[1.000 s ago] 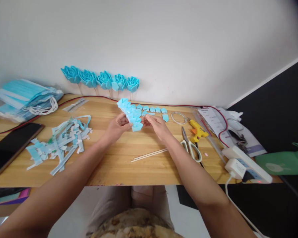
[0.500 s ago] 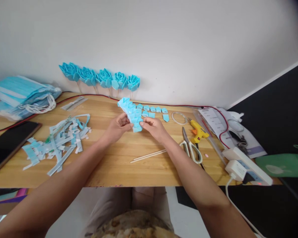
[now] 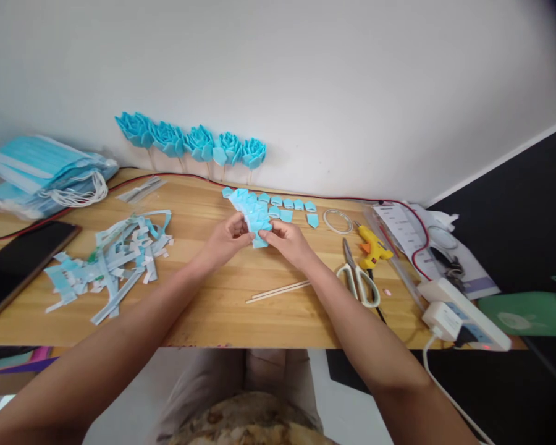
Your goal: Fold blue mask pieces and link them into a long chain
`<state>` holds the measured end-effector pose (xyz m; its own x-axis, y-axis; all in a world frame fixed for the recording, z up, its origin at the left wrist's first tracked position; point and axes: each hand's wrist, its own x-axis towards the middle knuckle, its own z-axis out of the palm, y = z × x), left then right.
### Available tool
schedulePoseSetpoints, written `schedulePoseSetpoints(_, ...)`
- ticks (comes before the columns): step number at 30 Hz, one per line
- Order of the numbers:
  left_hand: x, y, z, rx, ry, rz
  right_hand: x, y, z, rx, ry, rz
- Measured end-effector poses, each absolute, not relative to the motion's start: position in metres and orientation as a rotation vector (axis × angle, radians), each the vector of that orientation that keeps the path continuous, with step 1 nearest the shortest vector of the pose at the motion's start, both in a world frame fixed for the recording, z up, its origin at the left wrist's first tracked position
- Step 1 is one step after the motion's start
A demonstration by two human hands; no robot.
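Observation:
Between my hands is a strip of overlapping blue petals, held above the table at a slant. My left hand pinches its lower left side, thumb on top. On its lower right end my right hand presses with the thumb, the fingers curled behind. Just beyond the strip lie loose blue petal pieces in rows, some partly hidden by the strip. Two thin wooden sticks rest on the table near my right forearm.
Several blue flowers on sticks lean on the wall. Left are bagged face masks, scraps and a phone. Right are scissors, a yellow glue gun, a wire coil and a power strip.
The petal strip has tilted slightly and my right thumb has shifted on its lower end. Both hands keep hold of it. The whole view has shifted a little.

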<state>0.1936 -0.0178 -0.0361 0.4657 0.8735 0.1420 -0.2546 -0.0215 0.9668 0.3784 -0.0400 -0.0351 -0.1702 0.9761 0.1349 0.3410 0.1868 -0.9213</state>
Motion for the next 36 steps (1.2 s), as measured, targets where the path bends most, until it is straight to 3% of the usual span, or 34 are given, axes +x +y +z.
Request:
schedulePoseSetpoints(9,0.193,-0.016,-0.032,1.275,0.558,1.006,0.371,-0.046,-0.026,-1.239,-1.64,0.963)
schedulePoseSetpoints(23,0.187,-0.013,-0.03,1.176,0.732,1.196,0.379,-0.041,-0.029,-1.142,-1.441,1.174)
schedulePoseSetpoints(36,0.189,-0.015,-0.029,1.16,0.762,1.195,0.371,-0.043,-0.03,-1.272,-1.605,1.094)
